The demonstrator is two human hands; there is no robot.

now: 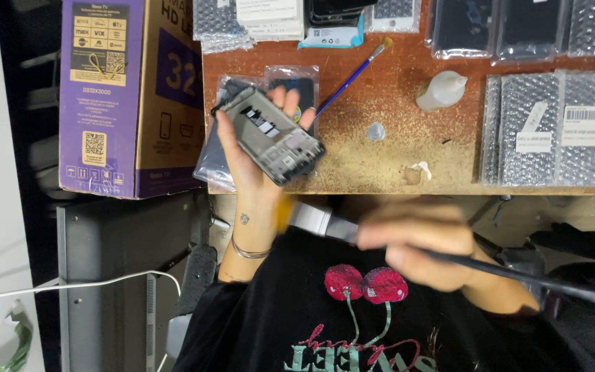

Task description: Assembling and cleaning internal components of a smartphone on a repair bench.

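Two hands work over the near edge of a worn wooden workbench [394, 148], seen from above. Largest in view is a purple and brown cardboard box [132, 96] standing at the far left, beside a grey cabinet [125, 275] below it. Along the far and right side of the bench lie rows of bubble-wrap pouches [552, 127] holding flat dark parts. A blue-handled fine brush [352, 76] lies slanted on the bench, with a small white squeeze bottle [441, 91] to its right.

At the bench's near left corner, the left hand [249, 158] holds up a stripped phone frame [273, 134], fingers closed round its long edges, its open inner face turned to the camera, above a clear plastic bag [218, 155]. The frame looks light, thin and stiff, with exposed small parts inside that seem fragile; holding it by the side rails, as here, keeps fingers off them.

Nearer the body, the right hand [414, 248] is blurred, wrapped round the dark handle of a flat paintbrush [318, 222] with a metal ferrule and yellowish bristles pointing left toward the left wrist. The grip looks closed on the handle, though blur hides the fingers' exact placing. The brush tip sits just below the frame, apart from it.
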